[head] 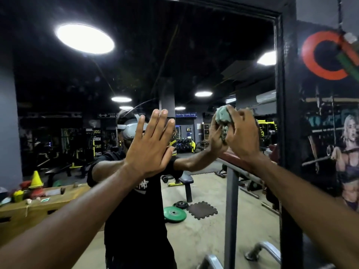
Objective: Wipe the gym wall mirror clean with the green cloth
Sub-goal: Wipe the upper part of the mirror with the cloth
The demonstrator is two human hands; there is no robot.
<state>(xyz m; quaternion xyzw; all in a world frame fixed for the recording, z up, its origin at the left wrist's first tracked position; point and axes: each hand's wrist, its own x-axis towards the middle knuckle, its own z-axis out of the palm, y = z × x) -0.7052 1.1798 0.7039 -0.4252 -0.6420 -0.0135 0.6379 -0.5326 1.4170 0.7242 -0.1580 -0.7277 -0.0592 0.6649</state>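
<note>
Behind the grip and spreading far to its left, above and below: gym wall mirror (174, 55), dark glass speckled with smudges, carrying the reflection of the room. Just right of the grip, running top to bottom: black mirror frame (287, 113). Beyond that frame, further right of the grip: painted wall mural (330, 133) with a red ring (320, 55) high up. Seen only as reflections: round ceiling light (85, 38) well up and left of the grip; wooden box (38, 206) far down to the left, topped with a yellow cone (36, 178); green weight plate (174, 214) on the floor below and left of the grip, beside a dark foam mat tile (202, 210). Left of the grip at about the same height, well apart from it: left hand (149, 146), raised palm toward the glass, fingers straight and close together, nothing in it; whether touching the glass, cannot tell. At the grip itself: right hand (242, 133), near the mirror's right edge, fingers and thumb curled round the green cloth (223, 117). Cloth bunched into a wad, pushed against the glass, meeting its own reflection there, poking out past the fingertips on the left side of the hand.
</note>
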